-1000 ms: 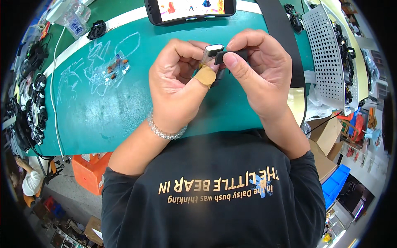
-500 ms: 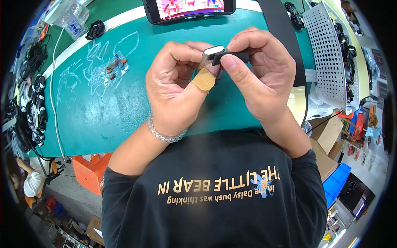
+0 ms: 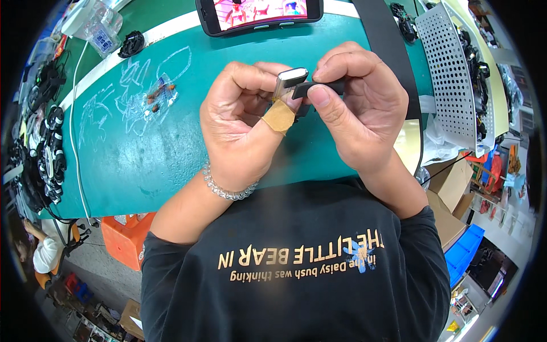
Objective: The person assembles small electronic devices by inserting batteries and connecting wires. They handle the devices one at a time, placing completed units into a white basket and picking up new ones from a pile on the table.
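Above the middle of the table, my left hand [image 3: 242, 117] is closed around a small rectangular piece [image 3: 293, 74] with a silvery, rounded end face; its exact kind does not show. A tan strip of tape [image 3: 279, 117] wraps the left thumb. My right hand [image 3: 370, 108] pinches a short, flat black strip [image 3: 333, 87] between thumb and forefinger. The strip's left end lies against the lower edge of the silvery piece, close to the left thumb tip. Fingers hide the lower part of the piece.
A phone [image 3: 262, 27] with a lit screen stands at the table's far edge. On the right is a white perforated basket [image 3: 450, 74] with black parts. Coiled black cables [image 3: 54, 148] lie at the left edge. Small brown bits [image 3: 154, 97] rest on the green tabletop [image 3: 131, 154].
Both hands have come slightly nearer to me, the silvery piece and black strip with them. The right forefinger is a little more raised from the strip. Both grips remain.
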The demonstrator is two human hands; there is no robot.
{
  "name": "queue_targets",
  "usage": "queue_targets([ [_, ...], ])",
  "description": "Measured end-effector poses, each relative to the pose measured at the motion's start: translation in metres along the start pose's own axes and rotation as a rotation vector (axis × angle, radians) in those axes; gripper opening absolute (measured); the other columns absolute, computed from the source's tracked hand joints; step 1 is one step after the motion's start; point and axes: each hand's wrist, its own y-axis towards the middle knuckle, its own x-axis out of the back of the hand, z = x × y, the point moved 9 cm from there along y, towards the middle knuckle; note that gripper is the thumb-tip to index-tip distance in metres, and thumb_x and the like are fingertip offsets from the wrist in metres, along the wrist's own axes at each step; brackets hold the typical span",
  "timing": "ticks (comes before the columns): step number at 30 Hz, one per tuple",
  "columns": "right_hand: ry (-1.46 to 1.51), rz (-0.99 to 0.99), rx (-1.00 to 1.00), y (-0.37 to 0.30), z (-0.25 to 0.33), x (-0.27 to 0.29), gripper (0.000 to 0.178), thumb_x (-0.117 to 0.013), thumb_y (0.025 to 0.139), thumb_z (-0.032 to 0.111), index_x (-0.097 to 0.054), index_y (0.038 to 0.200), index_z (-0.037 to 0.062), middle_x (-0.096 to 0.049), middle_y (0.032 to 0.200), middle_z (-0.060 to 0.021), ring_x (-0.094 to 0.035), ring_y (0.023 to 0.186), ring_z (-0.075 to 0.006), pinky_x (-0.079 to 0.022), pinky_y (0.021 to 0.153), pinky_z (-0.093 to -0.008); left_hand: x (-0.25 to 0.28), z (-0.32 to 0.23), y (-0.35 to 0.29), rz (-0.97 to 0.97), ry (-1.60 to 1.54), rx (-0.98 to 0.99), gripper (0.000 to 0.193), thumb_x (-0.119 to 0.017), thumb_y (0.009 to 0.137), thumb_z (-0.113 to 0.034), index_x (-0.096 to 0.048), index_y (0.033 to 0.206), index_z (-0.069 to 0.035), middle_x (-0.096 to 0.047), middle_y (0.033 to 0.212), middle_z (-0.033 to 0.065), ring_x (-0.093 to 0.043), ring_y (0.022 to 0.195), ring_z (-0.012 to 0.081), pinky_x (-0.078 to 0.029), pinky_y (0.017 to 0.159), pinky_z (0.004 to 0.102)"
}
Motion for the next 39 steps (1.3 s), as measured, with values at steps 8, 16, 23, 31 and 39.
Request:
queue_targets([
  [8,-0.001,-0.02,-0.006,-0.001,-0.002,0.001,0.013,-0.066,0.072,-0.003,-0.057,0.081,-0.001,-0.057,0.074,-0.0047,-0.046,0.061,-0.0092,-0.036,0.053,-0.0211,-0.002,-0.004,0.0,-0.022,0.049,-0.016,0.02,-0.062,0.078,0.005,-0.047,0.089,-0.001,-0.06,0.097,0.0125,-0.057,0.083,0.0108,-0.049,0.074,0.0241],
  [16,-0.046,-0.019,0.025,-0.001,0.001,0.001,0.013,-0.067,0.072,-0.002,-0.057,0.081,-0.0005,-0.057,0.073,-0.0045,-0.045,0.06,-0.0095,-0.035,0.052,-0.0213,-0.003,-0.005,0.0,-0.011,0.051,-0.025,0.02,-0.063,0.078,0.005,-0.047,0.089,-0.001,-0.06,0.095,0.0122,-0.058,0.083,0.0117,-0.049,0.074,0.0245],
  [23,-0.047,-0.033,0.019,-0.003,0.001,0.001,0.013,-0.067,0.073,-0.001,-0.057,0.081,-0.0004,-0.056,0.074,-0.0041,-0.045,0.06,-0.009,-0.035,0.052,-0.021,-0.005,-0.007,-0.001,0.012,0.062,-0.046,0.019,-0.062,0.079,0.005,-0.047,0.09,-0.001,-0.06,0.095,0.0121,-0.057,0.082,0.0114,-0.048,0.072,0.0235],
  [31,0.026,-0.054,-0.126,-0.008,-0.01,0.0,0.017,-0.069,0.074,0.005,-0.056,0.084,-0.0002,-0.056,0.075,-0.0039,-0.047,0.061,-0.0086,-0.035,0.052,-0.0206,-0.007,-0.012,-0.004,0.037,0.217,-0.116,0.019,-0.061,0.078,0.005,-0.048,0.09,-0.002,-0.06,0.095,0.0124,-0.054,0.077,0.0096,-0.043,0.065,0.0226],
  [39,-0.123,0.1,0.041,-0.002,0.003,-0.009,0.013,-0.062,0.079,0.005,-0.056,0.088,-0.0014,-0.054,0.078,-0.0066,-0.049,0.067,-0.0122,-0.038,0.058,-0.0234,-0.01,-0.017,-0.008,0.073,0.33,-0.234,0.023,-0.062,0.077,0.005,-0.05,0.095,-0.001,-0.06,0.096,0.0121,-0.055,0.079,0.0126,-0.043,0.066,0.0237],
])
